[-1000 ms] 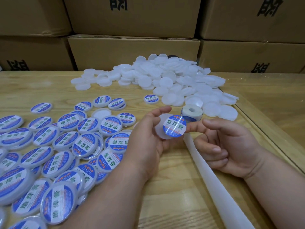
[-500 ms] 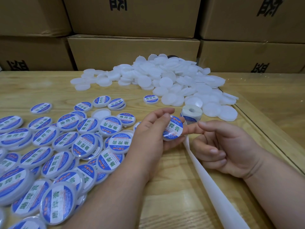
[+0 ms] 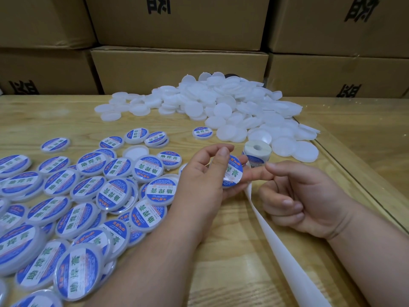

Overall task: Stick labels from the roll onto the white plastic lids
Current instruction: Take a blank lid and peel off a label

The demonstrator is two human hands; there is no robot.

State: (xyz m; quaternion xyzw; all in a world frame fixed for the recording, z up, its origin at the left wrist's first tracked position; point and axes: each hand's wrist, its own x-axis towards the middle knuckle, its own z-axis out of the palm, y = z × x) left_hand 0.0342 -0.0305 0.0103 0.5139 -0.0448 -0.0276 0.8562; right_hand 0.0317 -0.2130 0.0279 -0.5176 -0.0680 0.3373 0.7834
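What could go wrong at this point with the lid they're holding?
The label on the held lid shows a shiny, possibly unpressed patch near its lower edge; left so, it might wrinkle or peel. The left hand grips the lid only by its rim while the right hand pokes it, so it could slip. The loose backing strip trails under the right wrist and might snag.

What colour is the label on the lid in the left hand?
Blue rim, white band with green characters: label, lid in left hand, head view.

One head-worn view looks forward and down, close over the wooden table (image 3: 66,116) toward stacked cardboard boxes (image 3: 177,69).
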